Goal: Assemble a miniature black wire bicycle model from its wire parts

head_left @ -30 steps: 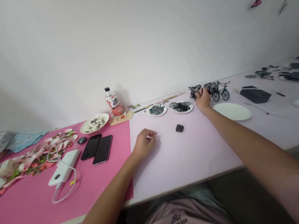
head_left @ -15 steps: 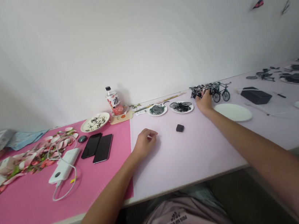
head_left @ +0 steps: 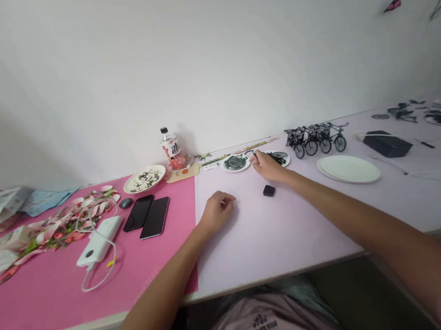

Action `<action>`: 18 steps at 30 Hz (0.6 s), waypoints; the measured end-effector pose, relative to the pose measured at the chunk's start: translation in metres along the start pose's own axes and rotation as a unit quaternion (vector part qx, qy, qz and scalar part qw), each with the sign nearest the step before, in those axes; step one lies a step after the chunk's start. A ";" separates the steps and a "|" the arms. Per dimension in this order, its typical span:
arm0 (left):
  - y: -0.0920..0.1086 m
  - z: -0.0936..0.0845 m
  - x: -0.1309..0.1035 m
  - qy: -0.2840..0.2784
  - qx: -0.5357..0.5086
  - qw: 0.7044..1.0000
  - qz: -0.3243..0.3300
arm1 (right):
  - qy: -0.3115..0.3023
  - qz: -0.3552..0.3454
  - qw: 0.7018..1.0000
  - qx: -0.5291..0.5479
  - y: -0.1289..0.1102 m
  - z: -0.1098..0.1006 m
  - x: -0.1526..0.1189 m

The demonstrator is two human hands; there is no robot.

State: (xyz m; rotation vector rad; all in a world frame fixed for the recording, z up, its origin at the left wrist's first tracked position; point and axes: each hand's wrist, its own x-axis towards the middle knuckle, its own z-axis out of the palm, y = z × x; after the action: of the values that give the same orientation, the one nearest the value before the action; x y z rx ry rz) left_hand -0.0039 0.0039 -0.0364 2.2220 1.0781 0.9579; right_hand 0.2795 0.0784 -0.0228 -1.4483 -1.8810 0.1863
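Note:
My right hand (head_left: 267, 166) reaches to the back of the table, its fingertips pinched at a thin curved black piece (head_left: 250, 153) between two small plates. Whether the piece is lifted, I cannot tell. The left plate (head_left: 225, 170) holds dark green bicycle parts. On the right plate, partly behind my hand, lie black wheels and thin parts (head_left: 280, 156). My left hand (head_left: 216, 211) rests on the pale tabletop with loosely curled fingers and nothing visible in them. A small black block (head_left: 269, 190) lies between my hands. Several assembled miniature bicycles (head_left: 315, 140) stand in a row at right.
Stacked white plates (head_left: 349, 168) and a black box (head_left: 387, 143) stand on the right. On the pink left side are two phones (head_left: 154, 217), a white power bank (head_left: 99, 241) with cable, artificial petals (head_left: 56, 227), a bowl (head_left: 144, 180) and a bottle (head_left: 173, 149).
My right hand has left the row of miniature bicycles and moved left to the curved black piece by the plates. My left hand has stayed in place. The view has shifted slightly.

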 end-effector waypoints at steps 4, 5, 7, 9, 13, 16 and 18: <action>-0.001 0.002 0.000 -0.002 0.001 1.000 0.004 | -0.026 0.016 0.999 -0.009 0.000 0.019 0.004; -0.001 0.002 0.000 -0.005 0.001 1.000 0.004 | -0.029 0.019 0.999 -0.012 0.002 0.021 0.005; 0.001 0.002 -0.001 -0.010 0.003 1.000 0.005 | -0.036 0.020 0.999 -0.019 0.005 0.023 0.008; 0.003 0.002 -0.001 -0.012 0.006 1.000 0.004 | -0.043 0.020 0.998 -0.028 0.006 0.024 0.011; 0.007 0.001 -0.001 -0.018 0.013 1.000 0.008 | -0.048 0.009 0.998 -0.042 0.004 0.030 0.012; 0.008 0.001 -0.001 -0.019 0.019 1.000 0.015 | -0.048 -0.003 0.998 -0.046 0.000 0.031 0.009; 0.008 0.000 0.000 -0.020 0.021 0.999 0.018 | -0.050 -0.009 0.998 -0.047 -0.002 0.031 0.006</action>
State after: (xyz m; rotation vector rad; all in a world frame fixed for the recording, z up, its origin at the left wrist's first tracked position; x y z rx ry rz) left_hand -0.0001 -0.0011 -0.0312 2.2930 1.0518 0.9090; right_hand 0.2581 0.0926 -0.0408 -1.5086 -2.0066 0.1676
